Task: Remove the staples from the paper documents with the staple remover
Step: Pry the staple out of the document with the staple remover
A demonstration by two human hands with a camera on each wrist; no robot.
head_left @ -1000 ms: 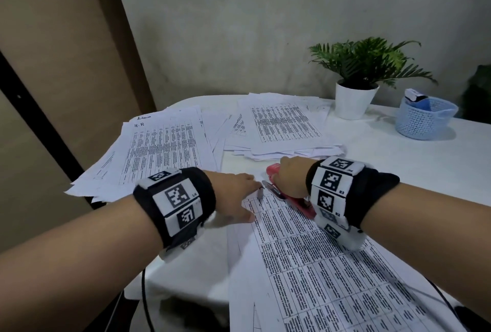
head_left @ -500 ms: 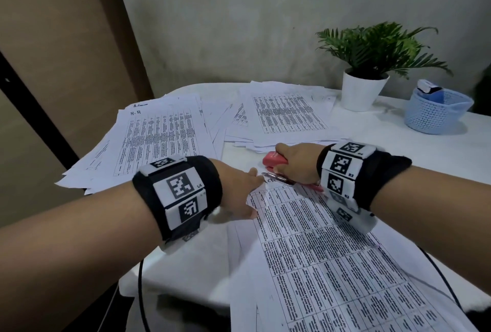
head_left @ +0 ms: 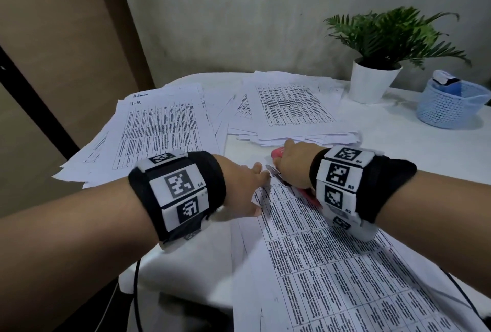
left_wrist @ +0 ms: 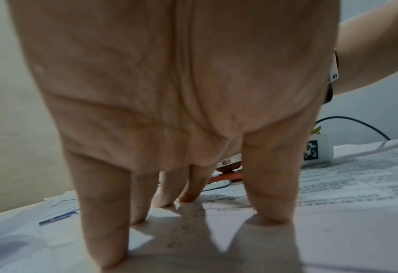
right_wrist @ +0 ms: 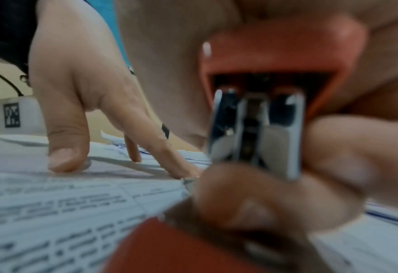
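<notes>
— Fingers (left_wrist: pixel 270 194) of the left hand (head_left: pixel 240 188) are spread flat on the stapled document (head_left: pixel 332 260). Why?

— To hold the paper still on the desk (head_left: pixel 425 145), right beside the corner where the pulling happens.

— And the right hand (head_left: pixel 293 165)?

— Its grip is closed round the red staple remover (right_wrist: pixel 275 92), metal tip down at the top left corner of the page, touching the left fingertips. I cannot see the staple itself.

— Those other piles?

— More paper stacks (head_left: pixel 292 108) wait farther back, near the potted plant (head_left: pixel 382 47).
</notes>
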